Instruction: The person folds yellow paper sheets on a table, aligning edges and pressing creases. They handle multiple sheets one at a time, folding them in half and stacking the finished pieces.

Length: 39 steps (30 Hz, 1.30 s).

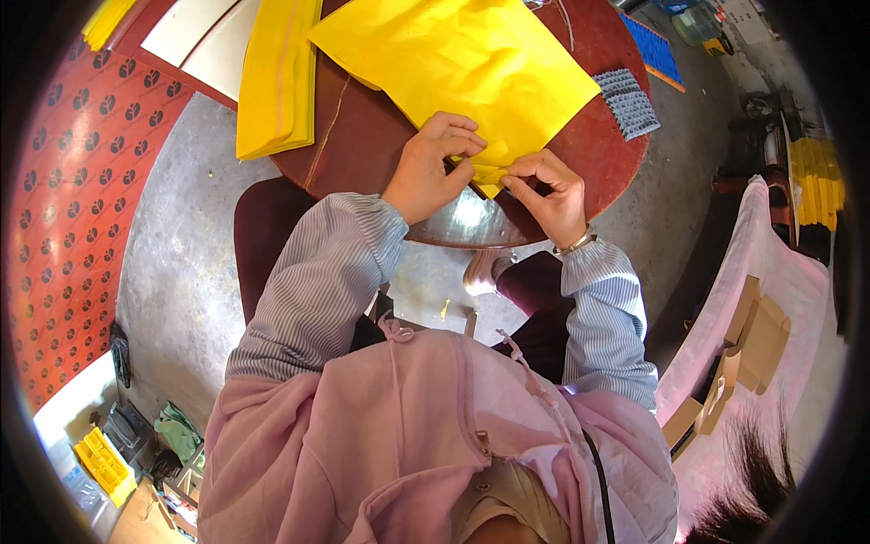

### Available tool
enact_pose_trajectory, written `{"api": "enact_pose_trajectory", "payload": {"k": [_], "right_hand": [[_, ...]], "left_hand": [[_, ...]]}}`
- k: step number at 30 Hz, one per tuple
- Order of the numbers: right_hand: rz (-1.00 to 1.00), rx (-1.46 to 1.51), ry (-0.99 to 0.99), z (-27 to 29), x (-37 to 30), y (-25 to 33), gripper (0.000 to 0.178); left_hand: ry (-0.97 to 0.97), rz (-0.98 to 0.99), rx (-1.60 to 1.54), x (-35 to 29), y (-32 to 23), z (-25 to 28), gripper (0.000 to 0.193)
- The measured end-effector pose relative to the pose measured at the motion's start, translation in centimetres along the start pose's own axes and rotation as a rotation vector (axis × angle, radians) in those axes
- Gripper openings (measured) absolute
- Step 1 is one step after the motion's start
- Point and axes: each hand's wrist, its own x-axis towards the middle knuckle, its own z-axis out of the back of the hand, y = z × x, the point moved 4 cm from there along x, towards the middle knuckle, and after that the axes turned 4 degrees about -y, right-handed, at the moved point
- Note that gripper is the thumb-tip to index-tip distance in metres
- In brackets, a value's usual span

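The yellow sheet (pixel 480 72) lies at the frame's upper centre, its folded corner (pixel 490 178) near the counter's (pixel 362 154) edge, within easy reach. Left hand (pixel 433 165) and right hand (pixel 553 193) pinch that corner, seemingly steadying it from both sides.

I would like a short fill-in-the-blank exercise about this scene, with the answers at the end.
1. The left hand and the right hand both touch one large, creased sheet whose colour is ____.
2. The long, folded yellow stack lies to the person's ____ of that sheet.
3. The silvery bracelet circles the person's ____ wrist.

Missing words: yellow; left; right.
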Motion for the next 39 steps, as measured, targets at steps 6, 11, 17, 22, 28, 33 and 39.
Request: {"api": "enact_pose_trajectory", "payload": {"k": [6, 11, 17, 22, 28, 33, 39], "right_hand": [[0.005, 0.061, -0.06, -0.5, 0.1, -0.2, 0.009], [0.01, 0.059, -0.086, -0.6, -0.1, 0.0, 0.011], [0.039, 0.07, -0.128, -0.6, -0.1, 0.1, 0.017], [0.126, -0.078, -0.102, -0.4, -0.4, 1.1, 0.019], [0.209, -0.131, -0.079, -0.2, -0.2, 1.4, 0.014], [-0.092, 0.104, -0.068, -0.4, -0.2, -0.7, 0.012], [-0.148, 0.169, -0.058, -0.5, -0.2, -1.6, 0.01]], "left_hand": [[0.034, -0.005, 0.005, 0.0, -0.2, 0.1, 0.023], [0.004, 0.017, 0.033, 0.0, -0.3, 0.0, 0.021], [-0.006, 0.038, 0.061, 0.0, -0.2, -0.1, 0.02], [-0.038, 0.019, 0.047, 0.0, -0.3, -0.2, 0.016], [-0.017, 0.019, 0.029, -0.1, 0.0, -0.2, 0.018], [0.049, 0.031, -0.027, 0.0, 0.3, 0.1, 0.022], [0.129, 0.029, -0.042, 0.1, 0.3, 0.3, 0.027]]}}
